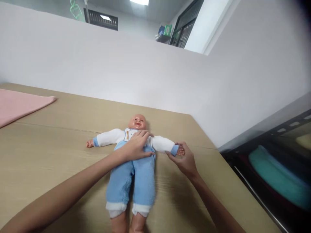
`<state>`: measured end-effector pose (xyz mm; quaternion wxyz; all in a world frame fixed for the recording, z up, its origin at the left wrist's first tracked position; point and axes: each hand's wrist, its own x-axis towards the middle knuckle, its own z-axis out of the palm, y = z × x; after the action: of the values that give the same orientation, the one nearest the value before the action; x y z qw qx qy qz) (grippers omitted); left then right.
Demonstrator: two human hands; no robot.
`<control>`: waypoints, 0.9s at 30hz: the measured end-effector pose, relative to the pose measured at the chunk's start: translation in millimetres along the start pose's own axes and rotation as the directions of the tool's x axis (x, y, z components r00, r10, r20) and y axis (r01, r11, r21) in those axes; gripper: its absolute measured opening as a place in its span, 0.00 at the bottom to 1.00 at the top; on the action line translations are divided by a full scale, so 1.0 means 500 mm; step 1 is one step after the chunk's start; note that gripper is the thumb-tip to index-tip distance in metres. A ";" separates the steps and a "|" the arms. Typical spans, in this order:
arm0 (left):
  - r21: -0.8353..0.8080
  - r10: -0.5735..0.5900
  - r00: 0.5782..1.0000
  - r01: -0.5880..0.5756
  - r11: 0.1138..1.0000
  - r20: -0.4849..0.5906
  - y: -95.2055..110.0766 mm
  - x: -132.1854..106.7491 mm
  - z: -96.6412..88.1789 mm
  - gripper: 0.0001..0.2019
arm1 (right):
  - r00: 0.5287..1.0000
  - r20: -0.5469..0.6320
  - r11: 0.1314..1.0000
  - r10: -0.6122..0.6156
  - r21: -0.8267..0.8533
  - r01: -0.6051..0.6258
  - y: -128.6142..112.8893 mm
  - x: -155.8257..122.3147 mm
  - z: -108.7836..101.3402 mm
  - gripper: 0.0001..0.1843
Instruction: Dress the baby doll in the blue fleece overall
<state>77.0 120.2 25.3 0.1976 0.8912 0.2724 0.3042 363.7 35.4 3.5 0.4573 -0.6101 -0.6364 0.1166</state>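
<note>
A baby doll [132,181] lies on its back on the wooden table [48,155], head toward the wall, dressed in blue overalls and a white long-sleeved top. My left hand [136,145] rests on the doll's chest with fingers laid over the fabric near the collar. My right hand [183,158] is closed around the doll's small hand and blue cuff at the end of its outstretched arm. The doll's other arm stretches out to the left, untouched.
A pink cloth [17,103] lies at the table's far left. A white wall [145,71] runs behind the table. On the right stands a dark rack [279,152] holding a teal item [274,174].
</note>
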 end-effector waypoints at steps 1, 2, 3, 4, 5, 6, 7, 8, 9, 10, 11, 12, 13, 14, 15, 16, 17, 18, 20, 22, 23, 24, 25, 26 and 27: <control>0.016 0.006 1.000 -0.005 1.000 -0.014 -0.001 0.020 0.011 0.34 | 0.998 -0.005 0.998 -0.059 -0.015 0.059 -0.035 0.009 0.001 0.25; 0.024 0.009 0.999 -0.008 1.000 -0.037 -0.002 0.037 0.019 0.33 | 0.990 0.002 0.990 -0.141 -0.022 0.141 -0.071 0.016 0.004 0.24; 0.020 0.008 0.998 -0.006 1.000 -0.061 -0.002 0.051 0.026 0.30 | 0.975 0.003 0.975 -0.221 -0.014 0.221 -0.104 0.022 0.011 0.22; 0.002 0.000 0.996 0.000 1.000 -0.087 -0.003 0.061 0.031 0.25 | 0.962 0.018 0.962 -0.274 0.008 0.274 -0.132 0.026 0.021 0.21; -0.024 -0.014 0.994 0.011 1.000 -0.109 -0.005 0.067 0.033 0.20 | 0.952 0.015 0.951 -0.306 0.043 0.305 -0.153 0.026 0.033 0.23; -0.046 -0.033 0.991 0.027 0.999 -0.132 -0.009 0.068 0.032 0.14 | 0.946 -0.012 0.943 -0.323 0.085 0.323 -0.166 0.024 0.047 0.24; -0.077 -0.064 0.985 0.052 0.996 -0.159 -0.014 0.065 0.028 0.10 | 0.946 -0.051 0.937 -0.320 0.133 0.324 -0.169 0.019 0.062 0.26; -0.128 -0.108 0.976 0.084 0.988 -0.191 -0.020 0.059 0.022 0.08 | 0.949 -0.100 0.932 -0.299 0.181 0.313 -0.164 0.011 0.078 0.26; -0.208 -0.167 0.959 0.120 0.971 -0.228 -0.028 0.050 0.012 0.09 | 0.953 -0.148 0.929 -0.263 0.227 0.292 -0.152 0.001 0.094 0.25; -0.313 -0.239 0.936 0.153 0.937 -0.258 -0.036 0.041 0.000 0.12 | 0.961 -0.179 0.928 -0.212 0.271 0.255 -0.134 -0.012 0.110 0.23; -0.426 -0.318 0.905 0.179 0.887 -0.282 -0.044 0.030 -0.013 0.15 | 0.971 -0.186 0.928 -0.152 0.312 0.205 -0.114 -0.025 0.126 0.20; -0.533 -0.396 0.869 0.193 0.824 -0.297 -0.052 0.021 -0.027 0.18 | 0.981 -0.169 0.926 -0.091 0.348 0.146 -0.093 -0.039 0.141 0.18; -0.619 -0.459 0.834 0.192 0.762 -0.306 -0.060 0.012 -0.040 0.21 | 0.991 -0.127 0.921 -0.031 0.382 0.077 -0.074 -0.053 0.155 0.16; -0.682 -0.507 0.800 0.178 0.709 -0.319 -0.067 0.005 -0.052 0.23 | 0.997 -0.072 0.911 0.020 0.411 0.012 -0.058 -0.066 0.168 0.15; -0.741 -0.550 0.766 0.149 0.655 -0.332 -0.073 -0.001 -0.061 0.24 | 0.999 -0.011 0.900 0.053 0.434 -0.043 -0.047 -0.076 0.179 0.15; -0.799 -0.591 0.733 0.109 0.592 -0.338 -0.079 -0.006 -0.068 0.24 | 0.997 0.046 0.890 0.066 0.449 -0.080 -0.040 -0.085 0.187 0.14; -0.853 -0.631 0.702 0.064 0.518 -0.330 -0.083 -0.011 -0.074 0.25 | 0.994 0.094 0.883 0.060 0.459 -0.097 -0.039 -0.092 0.193 0.13; -0.902 -0.671 0.677 0.021 0.430 -0.304 -0.086 -0.016 -0.077 0.25 | 0.990 0.135 0.881 0.039 0.463 -0.098 -0.041 -0.097 0.197 0.12; -0.966 -0.743 0.630 -0.051 0.253 -0.228 -0.089 -0.025 -0.083 0.27 | 0.979 0.200 0.882 -0.023 0.466 -0.074 -0.055 -0.103 0.200 0.09; -0.981 -0.786 0.587 -0.120 0.154 -0.195 -0.092 -0.034 -0.091 0.28 | 0.967 0.245 0.883 -0.073 0.466 -0.052 -0.075 -0.107 0.200 0.08; -0.977 -0.799 0.565 -0.160 0.139 -0.207 -0.094 -0.038 -0.096 0.27 | 0.961 0.261 0.884 -0.092 0.466 -0.042 -0.086 -0.108 0.201 0.08; -0.970 -0.807 0.544 -0.199 0.140 -0.228 -0.097 -0.042 -0.101 0.27 | 0.957 0.270 0.885 -0.110 0.464 -0.029 -0.098 -0.109 0.202 0.10; -0.962 -0.810 0.530 -0.229 0.147 -0.250 -0.103 -0.046 -0.107 0.27 | 0.954 0.270 0.886 -0.128 0.463 -0.013 -0.111 -0.110 0.205 0.11; -0.957 -0.809 0.524 -0.248 0.153 -0.265 -0.110 -0.050 -0.112 0.27 | 0.953 0.265 0.885 -0.148 0.466 0.008 -0.124 -0.109 0.208 0.12; -0.955 -0.807 0.526 -0.256 0.152 -0.269 -0.119 -0.053 -0.117 0.28 | 0.952 0.257 0.882 -0.167 0.471 0.028 -0.138 -0.108 0.212 0.13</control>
<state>-0.6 161.1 25.9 0.6180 0.2416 0.2662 0.6991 231.8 15.4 -30.1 0.4960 -0.4269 -0.6807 0.3292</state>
